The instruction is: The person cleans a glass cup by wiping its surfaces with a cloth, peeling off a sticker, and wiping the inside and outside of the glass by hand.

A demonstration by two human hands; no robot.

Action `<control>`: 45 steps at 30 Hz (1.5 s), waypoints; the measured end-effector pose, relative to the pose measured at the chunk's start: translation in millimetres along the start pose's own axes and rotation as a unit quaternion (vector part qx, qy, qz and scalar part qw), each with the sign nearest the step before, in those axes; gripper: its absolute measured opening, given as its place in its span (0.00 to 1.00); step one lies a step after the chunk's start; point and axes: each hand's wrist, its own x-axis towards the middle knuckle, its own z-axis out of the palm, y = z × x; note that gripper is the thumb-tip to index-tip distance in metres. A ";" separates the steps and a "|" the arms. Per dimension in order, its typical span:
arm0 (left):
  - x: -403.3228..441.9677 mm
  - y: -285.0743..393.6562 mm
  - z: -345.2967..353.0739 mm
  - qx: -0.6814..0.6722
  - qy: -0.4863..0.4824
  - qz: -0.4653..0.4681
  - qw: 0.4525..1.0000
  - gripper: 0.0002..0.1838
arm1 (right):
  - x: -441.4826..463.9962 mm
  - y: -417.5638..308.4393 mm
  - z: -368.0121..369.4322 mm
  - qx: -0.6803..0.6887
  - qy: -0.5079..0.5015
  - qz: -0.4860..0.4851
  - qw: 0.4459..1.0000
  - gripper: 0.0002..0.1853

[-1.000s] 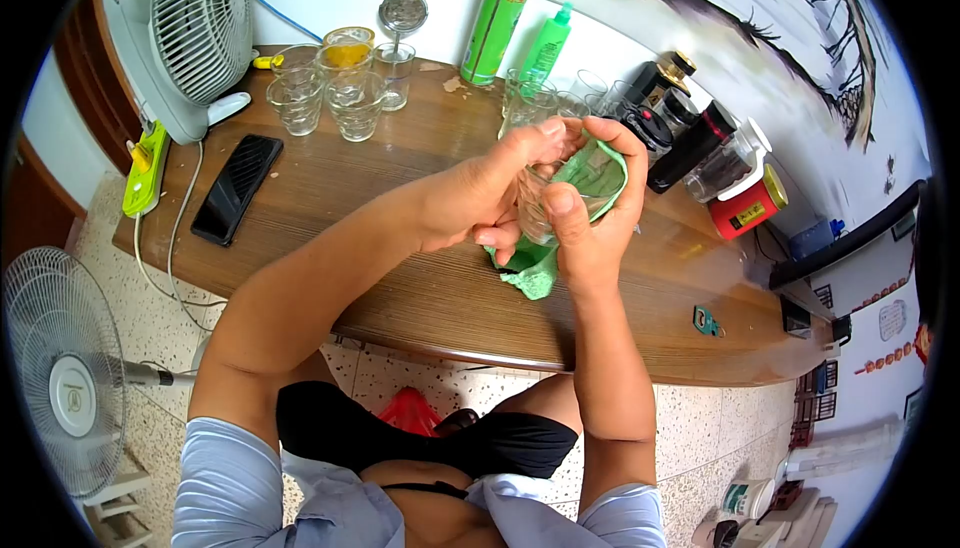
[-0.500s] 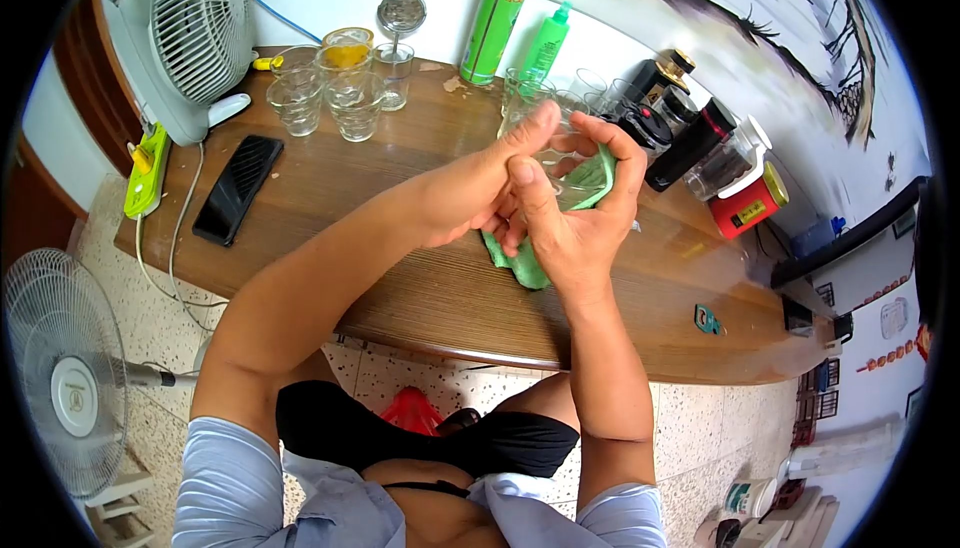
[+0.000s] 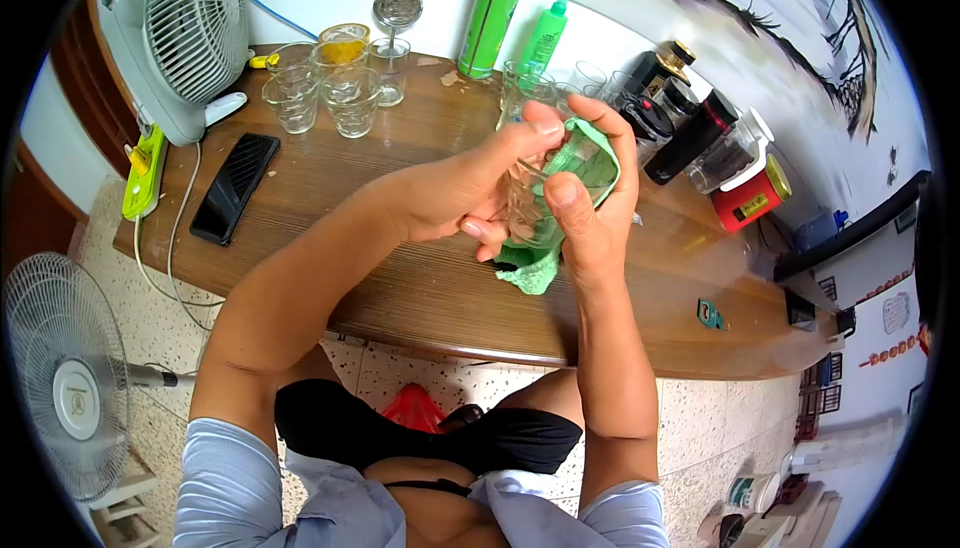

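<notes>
Between my two hands is a clear drinking glass (image 3: 530, 210), held tilted above the table. My left hand (image 3: 485, 180) is closed around its left side. My right hand (image 3: 592, 210) grips the glass from the right through a green cloth (image 3: 590, 156), thumb toward me. Part of the cloth lies against the glass's upper right, and a loose end hangs below the glass. Some of my fingers are hidden behind the glass and cloth.
Several glasses (image 3: 352, 108) stand at the back left beside a phone (image 3: 235, 190) and a fan (image 3: 190, 38). More glasses (image 3: 515, 103) stand just beyond my hands. A green pump bottle (image 3: 545, 38), dark flasks and a red tin (image 3: 752, 200) line the wall. A bottle opener (image 3: 709, 314) lies at right.
My hands have turned and parted slightly, so more of the glass shows between them. The cloth now stands higher around the glass, and my right thumb has moved right, away from my left hand.
</notes>
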 end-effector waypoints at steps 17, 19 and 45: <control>5.8 -2.8 6.3 0.061 0.070 0.040 0.995 0.43 | 1.3 7.3 -1.4 -0.138 0.040 -0.043 0.989 0.45; 4.1 -2.5 6.6 0.066 0.076 0.029 0.994 0.44 | 3.7 4.1 -5.4 -0.079 0.017 -0.004 0.997 0.45; 5.6 -0.8 19.9 -0.123 0.105 -0.020 0.987 0.34 | -0.5 2.7 -5.9 -0.043 0.038 0.003 0.998 0.27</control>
